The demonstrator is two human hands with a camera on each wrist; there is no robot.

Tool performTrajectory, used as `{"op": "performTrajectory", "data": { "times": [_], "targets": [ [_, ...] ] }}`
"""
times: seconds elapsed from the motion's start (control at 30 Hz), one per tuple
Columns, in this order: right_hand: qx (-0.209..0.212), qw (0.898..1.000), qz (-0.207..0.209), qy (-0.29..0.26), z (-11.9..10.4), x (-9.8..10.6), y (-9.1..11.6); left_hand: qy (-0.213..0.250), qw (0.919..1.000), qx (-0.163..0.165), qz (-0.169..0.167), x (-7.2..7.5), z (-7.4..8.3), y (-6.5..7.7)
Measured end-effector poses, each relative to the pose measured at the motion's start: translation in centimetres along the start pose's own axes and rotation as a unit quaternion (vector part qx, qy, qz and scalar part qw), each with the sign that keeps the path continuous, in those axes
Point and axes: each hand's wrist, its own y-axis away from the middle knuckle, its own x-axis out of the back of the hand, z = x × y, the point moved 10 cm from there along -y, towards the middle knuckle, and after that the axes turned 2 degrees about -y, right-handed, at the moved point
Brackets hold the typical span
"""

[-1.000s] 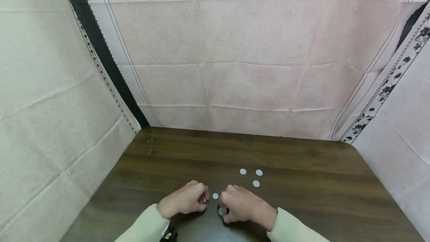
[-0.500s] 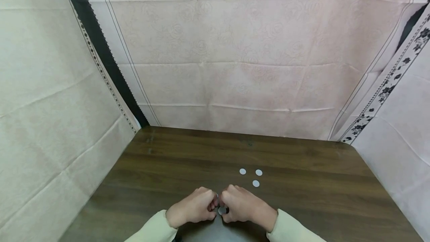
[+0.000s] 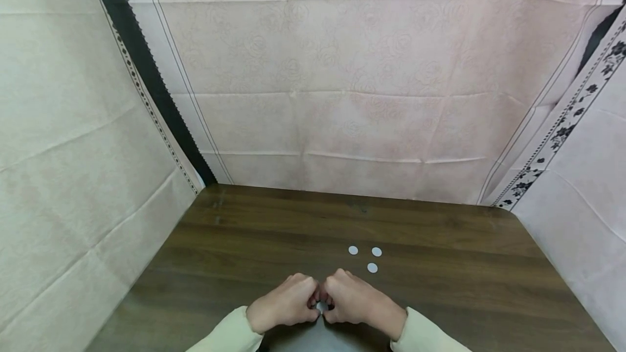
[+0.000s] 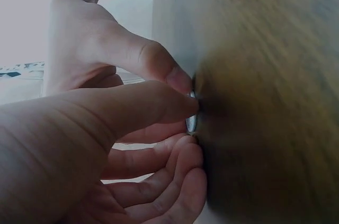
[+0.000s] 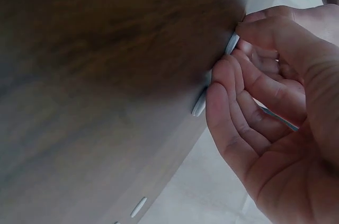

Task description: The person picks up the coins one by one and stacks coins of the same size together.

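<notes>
A small flat white disc, round like a coin, lies at the table surface between my two hands. My right hand holds it, thumb and curled fingers at its edge. From the other side my left hand meets it, thumb and bent fingers about the same disc. The hands' knuckles and thumb tips come together, hiding most of the disc from above. Just beyond the right fingertips, the right wrist view shows a second disc; the hands cover it in the head view.
Three more white discs, one far left, one far right and one nearer, lie loosely grouped beyond my right hand. All are on a dark wooden table. Pale cloth hangs behind and along both sides.
My left hand has moved right until it meets the right hand at the disc. The second disc has become hidden behind the hands from above. The right hand has hardly moved.
</notes>
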Motion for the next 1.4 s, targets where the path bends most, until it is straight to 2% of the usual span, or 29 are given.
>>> {"op": "performTrajectory", "data": {
  "times": [0.1,0.2,0.27,0.33,0.47,0.57,0.6,0.73,0.8,0.83,0.97,1.0,1.07,1.2,1.4],
  "targets": [
    [-0.006,1.0,-0.003,-0.015,0.2,0.0,0.1,-0.019,0.9991,-0.034,0.016,-0.5,-0.2,-0.2],
    [-0.013,1.0,-0.003,-0.023,0.2,0.0,0.1,-0.027,0.9984,-0.044,0.023,-0.5,0.0,-0.2],
    [-0.014,1.0,-0.001,-0.024,0.2,0.0,0.1,-0.038,0.9984,-0.037,0.021,-0.4,0.1,-0.2],
    [-0.016,0.999,-0.001,-0.028,0.3,0.0,0.1,-0.032,0.9994,-0.013,0.009,0.2,0.8,-0.1],
    [-0.02,0.999,-0.004,-0.039,0.4,0.0,0.1,-0.057,0.9983,-0.006,0.0,0.2,1.0,-0.2],
    [-0.022,0.998,-0.011,-0.056,0.5,0.0,0.2,-0.041,0.999,-0.013,-0.012,0.0,1.1,-0.2],
    [-0.022,0.998,-0.016,-0.064,0.5,0.0,0.2,-0.043,0.9987,-0.025,-0.011,-0.3,0.8,-0.2],
    [-0.017,0.996,-0.031,-0.086,0.5,0.1,0.5,-0.009,0.9991,-0.029,-0.029,-0.8,0.4,-0.3],
    [-0.015,0.995,-0.036,-0.091,0.6,0.2,0.6,-0.013,0.9989,-0.038,-0.026,-1.4,-0.1,-0.4],
    [-0.014,0.995,-0.035,-0.088,0.7,0.4,0.7,0.001,0.999,-0.028,-0.034,-1.2,0.0,-0.4],
    [-0.014,0.997,-0.03,-0.07,1.2,1.2,0.9,-0.028,0.9988,-0.034,-0.023,-1.2,0.1,-0.3],
    [-0.015,0.997,-0.029,-0.065,1.4,1.4,0.9,-0.024,0.9991,-0.025,-0.027,-0.7,0.6,-0.2],
    [-0.016,0.998,-0.024,-0.058,1.6,1.9,1.0,-0.05,0.9983,-0.023,-0.019,-0.6,0.7,-0.1],
    [-0.018,0.999,-0.015,-0.043,2.1,3.1,1.2,-0.068,0.9975,-0.004,-0.016,-0.2,1.0,0.0],
    [-0.026,1.0,-0.006,-0.008,3.1,5.3,1.2,-0.098,0.9951,-0.007,-0.002,0.1,1.3,-0.1]
  ]
}}
